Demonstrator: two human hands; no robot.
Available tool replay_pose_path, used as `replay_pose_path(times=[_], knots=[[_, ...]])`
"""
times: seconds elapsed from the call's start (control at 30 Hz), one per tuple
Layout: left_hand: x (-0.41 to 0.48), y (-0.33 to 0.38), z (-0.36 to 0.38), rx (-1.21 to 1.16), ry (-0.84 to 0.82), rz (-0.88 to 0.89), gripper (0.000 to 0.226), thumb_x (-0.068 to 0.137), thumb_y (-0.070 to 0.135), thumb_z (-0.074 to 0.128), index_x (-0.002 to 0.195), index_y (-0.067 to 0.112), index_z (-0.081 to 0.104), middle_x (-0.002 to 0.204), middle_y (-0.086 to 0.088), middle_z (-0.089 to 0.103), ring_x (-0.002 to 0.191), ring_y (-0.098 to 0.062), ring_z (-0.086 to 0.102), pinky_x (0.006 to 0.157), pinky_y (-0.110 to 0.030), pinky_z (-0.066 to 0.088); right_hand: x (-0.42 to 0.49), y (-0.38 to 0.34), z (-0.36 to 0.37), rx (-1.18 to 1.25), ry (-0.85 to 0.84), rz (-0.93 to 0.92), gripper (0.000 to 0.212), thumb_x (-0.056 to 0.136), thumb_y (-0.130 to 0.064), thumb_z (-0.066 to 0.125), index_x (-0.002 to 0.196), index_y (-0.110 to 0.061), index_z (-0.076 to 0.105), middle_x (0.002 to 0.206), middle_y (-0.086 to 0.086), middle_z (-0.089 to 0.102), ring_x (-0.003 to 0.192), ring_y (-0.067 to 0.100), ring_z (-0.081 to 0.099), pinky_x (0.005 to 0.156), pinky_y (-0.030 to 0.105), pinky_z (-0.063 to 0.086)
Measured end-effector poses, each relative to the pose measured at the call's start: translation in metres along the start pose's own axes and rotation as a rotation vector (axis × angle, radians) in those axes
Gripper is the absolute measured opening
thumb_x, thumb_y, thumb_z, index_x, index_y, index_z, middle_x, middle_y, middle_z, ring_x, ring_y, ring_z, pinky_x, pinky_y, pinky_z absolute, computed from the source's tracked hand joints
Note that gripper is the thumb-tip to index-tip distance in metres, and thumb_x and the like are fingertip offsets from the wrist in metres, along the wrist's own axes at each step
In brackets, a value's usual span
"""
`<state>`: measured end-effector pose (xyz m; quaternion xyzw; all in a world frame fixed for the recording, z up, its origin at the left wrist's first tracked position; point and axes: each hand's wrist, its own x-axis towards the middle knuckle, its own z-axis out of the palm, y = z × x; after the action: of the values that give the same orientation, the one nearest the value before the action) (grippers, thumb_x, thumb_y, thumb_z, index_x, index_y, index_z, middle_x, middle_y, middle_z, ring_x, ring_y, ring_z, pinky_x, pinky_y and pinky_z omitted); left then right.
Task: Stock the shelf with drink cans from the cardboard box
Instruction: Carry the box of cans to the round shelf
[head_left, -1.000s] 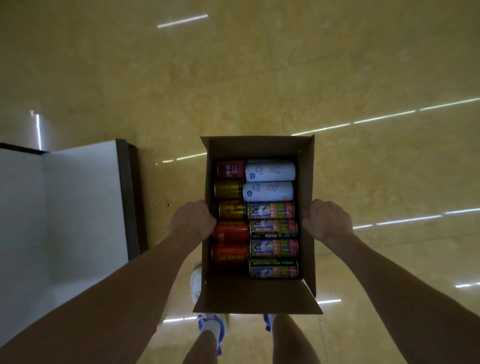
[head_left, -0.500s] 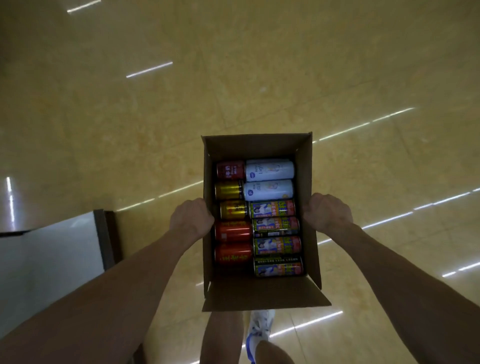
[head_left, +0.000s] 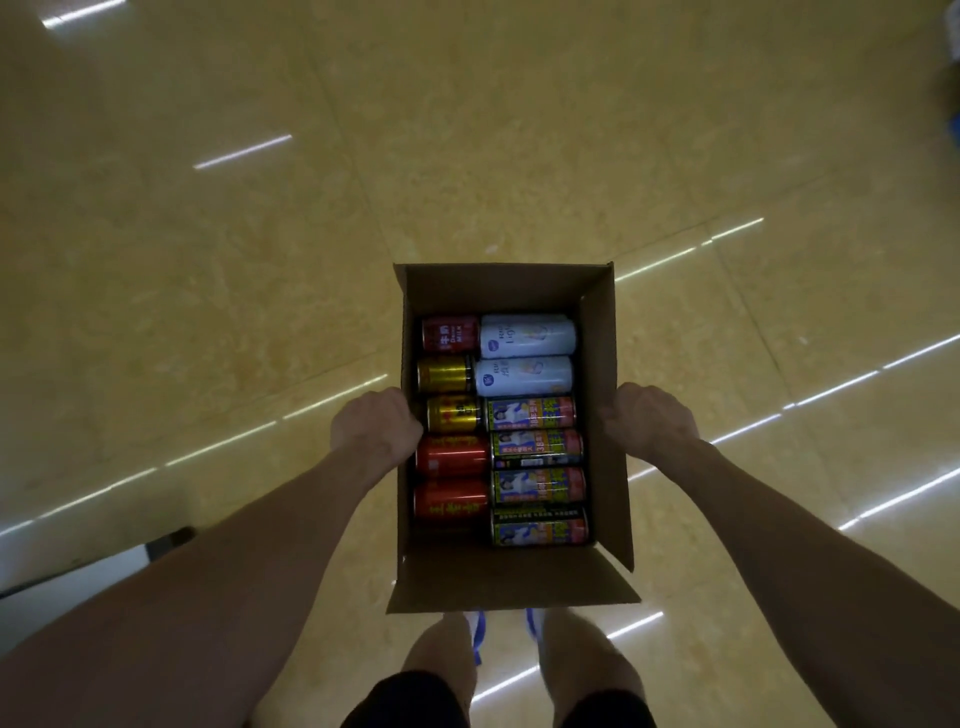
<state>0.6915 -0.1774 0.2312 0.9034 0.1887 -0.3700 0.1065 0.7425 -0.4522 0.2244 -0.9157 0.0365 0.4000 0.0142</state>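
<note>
- Hands carry an open cardboard box above a glossy tan tiled floor, seen from the head camera looking straight down.
- Left hand is closed on the box's left wall, knuckles up, fingers curled over the rim.
- Right hand is clamped the same way on the right wall; the two hands sit well apart, the box between them.
- Drink cans lie on their sides inside, packed in two columns and touching one another.
- Left column, far to near: a red milk can, two gold cans, two red cans.
- Right column: two white cans at the far end, then four green cans with picture labels.
- Box flaps stand open; the near flap folds out toward the person.
- Bare legs show below the box.
- Part of a white panel with a dark edge shows at lower left, behind the left forearm.
- Light strips reflect as bright lines across the floor.
</note>
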Motion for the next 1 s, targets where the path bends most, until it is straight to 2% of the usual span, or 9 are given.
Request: replay_pose_path(times=[0.33, 0.5, 0.67, 0.87, 0.93, 1.0], knots=[[0.092, 0.073, -0.100, 0.005, 0.000, -0.090, 0.026, 0.098, 0.023, 0.052, 0.118, 0.010, 0.061, 0.117, -0.011, 0.067, 0.107, -0.030, 0.064, 0.078, -0.035, 0.047, 0.115, -0.013, -0.110, 0.006, -0.001, -0.053, 0.039, 0.103, -0.035, 0.044, 0.128, -0.007, 0.055, 0.133, 0.017, 0.059, 0.123, 0.035, 0.057, 0.094, 0.038, 0.047], [0.133, 0.115, -0.150, 0.016, -0.001, -0.135, 0.031, 0.099, 0.025, 0.050, 0.124, 0.009, 0.060, 0.121, -0.013, 0.066, 0.110, -0.032, 0.063, 0.078, -0.035, 0.045, 0.161, -0.011, -0.172, -0.027, 0.015, -0.088, 0.037, 0.103, -0.032, 0.042, 0.127, -0.009, 0.055, 0.132, 0.014, 0.060, 0.121, 0.032, 0.058, 0.093, 0.036, 0.047], [0.176, 0.150, -0.195, 0.006, 0.022, -0.119, 0.028, 0.101, 0.025, 0.050, 0.122, 0.010, 0.060, 0.117, -0.012, 0.066, 0.097, -0.027, 0.060, 0.074, -0.034, 0.042, 0.206, -0.008, -0.226, -0.022, 0.037, -0.063, 0.035, 0.102, -0.032, 0.043, 0.126, -0.009, 0.057, 0.130, 0.013, 0.061, 0.119, 0.032, 0.059, 0.090, 0.035, 0.047], [0.246, 0.184, -0.247, 0.015, -0.001, -0.059, 0.028, 0.100, 0.023, 0.050, 0.122, 0.008, 0.059, 0.118, -0.013, 0.066, 0.106, -0.031, 0.062, 0.075, -0.034, 0.042, 0.261, -0.014, -0.285, 0.002, 0.043, -0.012, 0.036, 0.101, -0.033, 0.045, 0.125, -0.010, 0.057, 0.129, 0.014, 0.062, 0.119, 0.033, 0.060, 0.089, 0.035, 0.047], [0.270, 0.194, -0.269, 0.010, -0.019, -0.036, 0.026, 0.099, 0.021, 0.051, 0.120, 0.008, 0.060, 0.111, -0.012, 0.066, 0.099, -0.029, 0.061, 0.074, -0.034, 0.043, 0.278, -0.019, -0.305, 0.015, 0.034, 0.003, 0.036, 0.100, -0.032, 0.046, 0.125, -0.009, 0.056, 0.129, 0.014, 0.061, 0.119, 0.033, 0.060, 0.090, 0.036, 0.047], [0.293, 0.204, -0.293, 0.005, -0.029, -0.008, 0.023, 0.098, 0.020, 0.052, 0.116, 0.010, 0.061, 0.091, -0.004, 0.059, 0.086, -0.023, 0.054, 0.072, -0.033, 0.043, 0.293, -0.026, -0.326, 0.036, 0.026, 0.035, 0.036, 0.100, -0.031, 0.047, 0.126, -0.008, 0.056, 0.130, 0.015, 0.061, 0.119, 0.033, 0.059, 0.091, 0.037, 0.047]])
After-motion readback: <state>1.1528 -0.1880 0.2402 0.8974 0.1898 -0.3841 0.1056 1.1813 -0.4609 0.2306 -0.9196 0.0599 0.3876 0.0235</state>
